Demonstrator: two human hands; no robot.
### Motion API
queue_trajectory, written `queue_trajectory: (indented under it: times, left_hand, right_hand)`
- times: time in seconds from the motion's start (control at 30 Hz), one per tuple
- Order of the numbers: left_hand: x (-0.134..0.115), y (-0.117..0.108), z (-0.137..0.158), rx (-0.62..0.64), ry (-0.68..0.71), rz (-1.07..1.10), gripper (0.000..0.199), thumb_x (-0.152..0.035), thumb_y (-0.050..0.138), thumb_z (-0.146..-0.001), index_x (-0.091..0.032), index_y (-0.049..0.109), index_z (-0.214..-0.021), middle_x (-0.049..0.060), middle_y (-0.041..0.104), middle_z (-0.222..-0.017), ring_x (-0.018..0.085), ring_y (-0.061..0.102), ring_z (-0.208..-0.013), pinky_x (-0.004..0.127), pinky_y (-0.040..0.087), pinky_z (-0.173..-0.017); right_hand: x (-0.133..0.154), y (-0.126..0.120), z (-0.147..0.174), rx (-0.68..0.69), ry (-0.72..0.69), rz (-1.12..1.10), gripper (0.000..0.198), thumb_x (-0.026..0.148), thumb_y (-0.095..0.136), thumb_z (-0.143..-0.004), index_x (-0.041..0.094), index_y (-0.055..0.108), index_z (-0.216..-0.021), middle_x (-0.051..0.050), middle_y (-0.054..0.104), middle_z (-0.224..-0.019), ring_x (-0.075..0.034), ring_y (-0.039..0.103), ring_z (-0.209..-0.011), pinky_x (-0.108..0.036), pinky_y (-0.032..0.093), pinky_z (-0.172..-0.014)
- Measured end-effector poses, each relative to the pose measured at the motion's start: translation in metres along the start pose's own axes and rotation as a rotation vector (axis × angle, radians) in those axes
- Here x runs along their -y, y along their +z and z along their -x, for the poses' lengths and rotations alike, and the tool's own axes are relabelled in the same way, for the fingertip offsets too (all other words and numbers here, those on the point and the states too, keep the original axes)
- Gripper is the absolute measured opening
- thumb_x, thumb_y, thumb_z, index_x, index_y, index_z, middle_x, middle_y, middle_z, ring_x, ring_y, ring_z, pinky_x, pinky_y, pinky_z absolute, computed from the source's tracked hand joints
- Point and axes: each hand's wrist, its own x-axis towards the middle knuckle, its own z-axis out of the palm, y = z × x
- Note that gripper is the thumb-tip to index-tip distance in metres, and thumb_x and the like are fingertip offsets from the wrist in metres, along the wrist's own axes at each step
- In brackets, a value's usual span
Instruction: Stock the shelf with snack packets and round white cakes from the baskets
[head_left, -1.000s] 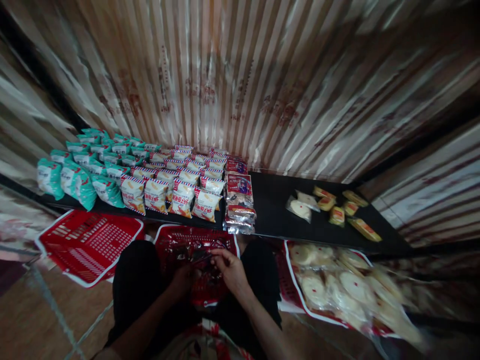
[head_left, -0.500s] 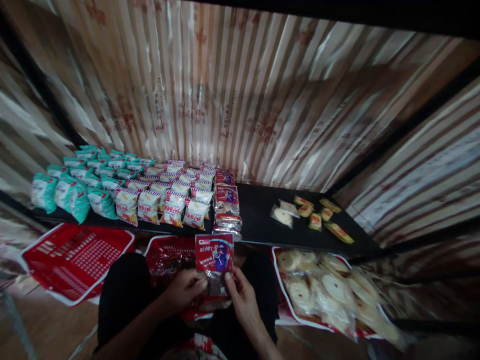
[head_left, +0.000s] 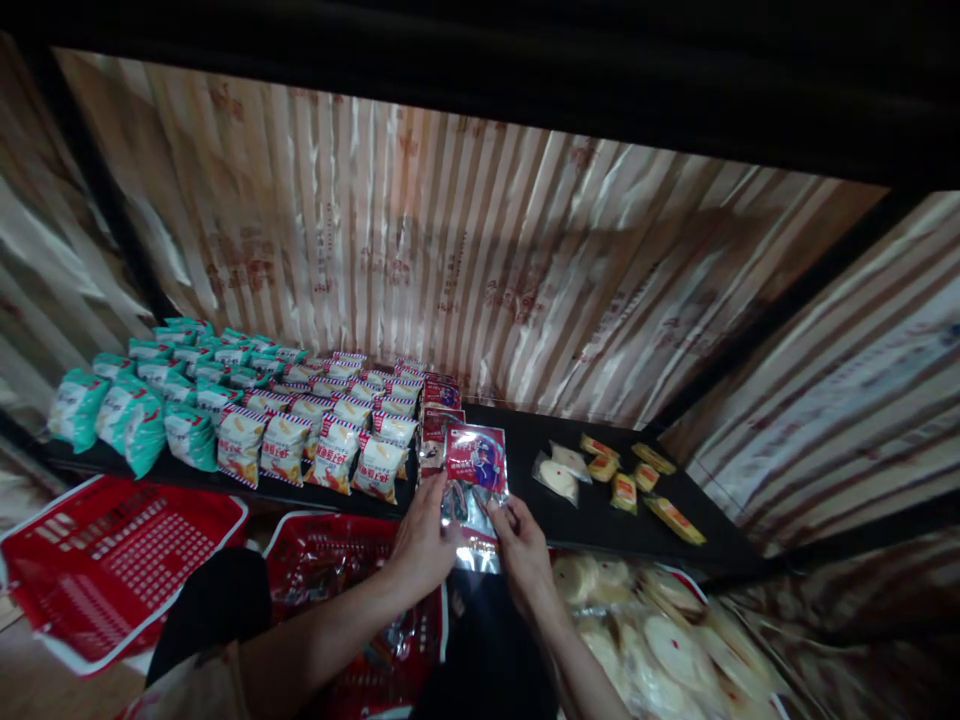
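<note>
Black shelf (head_left: 592, 525), snack bags (head_left: 334, 455) left. L hand (head_left: 426, 535) & R hand (head_left: 523, 552) hold red pkt (head_left: 480, 462) by its sides, near edge, by red row (head_left: 439, 393); shelf contact unclear. Prob. mid-carry; next move seems to need level, steady grip.

- Looks like a shop, we'd say; snack section.
- We see matching teal bags (head_left: 191, 438) and white bags (head_left: 332, 455) lined up in rows on a black shelf (head_left: 577, 525).
- We've got red shopping-style baskets (head_left: 161, 540) below it.
- We spot printed retail branding on the red packet (head_left: 476, 460).
</note>
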Motion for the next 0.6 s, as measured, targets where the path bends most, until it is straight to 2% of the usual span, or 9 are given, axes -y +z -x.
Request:
queue_trajectory:
  times: [0.1, 0.23, 0.43, 0.5, 0.6]
  left_hand:
    - [-0.014, 0.009, -0.028, 0.018, 0.096, -0.134, 0.061, -0.019, 0.051, -0.075, -0.015, 0.042, -0.135, 0.009, 0.024, -0.151, 0.026, 0.016, -0.14, 0.039, 0.019, -0.114]
    - [-0.026, 0.018, -0.077, 0.05, 0.107, -0.257, 0.061, -0.017, 0.052, -0.073, -0.012, 0.044, -0.133, 0.01, 0.026, -0.15, 0.03, 0.012, -0.14, 0.042, 0.018, -0.115]
    - [-0.022, 0.021, -0.157, 0.02, 0.104, -0.325, 0.057, -0.008, 0.047, -0.074, -0.011, 0.046, -0.131, 0.014, 0.04, -0.142, 0.026, 0.026, -0.136, 0.039, 0.021, -0.114]
    - [-0.018, 0.018, -0.179, 0.004, 0.085, -0.345, 0.055, -0.006, 0.045, -0.074, -0.01, 0.049, -0.129, 0.014, 0.045, -0.138, 0.026, 0.032, -0.133, 0.038, 0.023, -0.113]
    - [-0.011, 0.013, -0.204, -0.01, 0.058, -0.37, 0.049, -0.005, 0.045, -0.075, -0.012, 0.054, -0.123, 0.014, 0.054, -0.128, 0.025, 0.043, -0.125, 0.038, 0.028, -0.11]
  right_hand:
    - [0.006, 0.001, -0.052, -0.034, -0.011, 0.058, 0.054, 0.056, 0.067, -0.063, 0.017, 0.058, -0.098, -0.005, 0.068, -0.079, -0.019, 0.063, -0.065, -0.027, 0.048, -0.056]
    - [0.008, 0.009, -0.122, -0.048, -0.03, 0.203, 0.056, 0.055, 0.061, -0.066, 0.013, 0.059, -0.103, -0.007, 0.069, -0.079, -0.019, 0.063, -0.064, -0.027, 0.048, -0.054]
    - [0.009, 0.03, -0.205, -0.159, -0.138, 0.476, 0.053, 0.041, 0.058, -0.073, 0.014, 0.057, -0.118, -0.006, 0.07, -0.08, -0.021, 0.065, -0.069, -0.028, 0.048, -0.06]
    - [0.01, 0.037, -0.225, -0.131, -0.198, 0.584, 0.046, 0.036, 0.054, -0.076, 0.015, 0.058, -0.117, -0.006, 0.071, -0.082, -0.02, 0.065, -0.073, -0.027, 0.048, -0.063]
    - [0.011, 0.047, -0.249, -0.056, -0.252, 0.751, 0.032, 0.028, 0.049, -0.08, 0.016, 0.066, -0.103, -0.006, 0.071, -0.084, -0.019, 0.065, -0.078, -0.026, 0.046, -0.068]
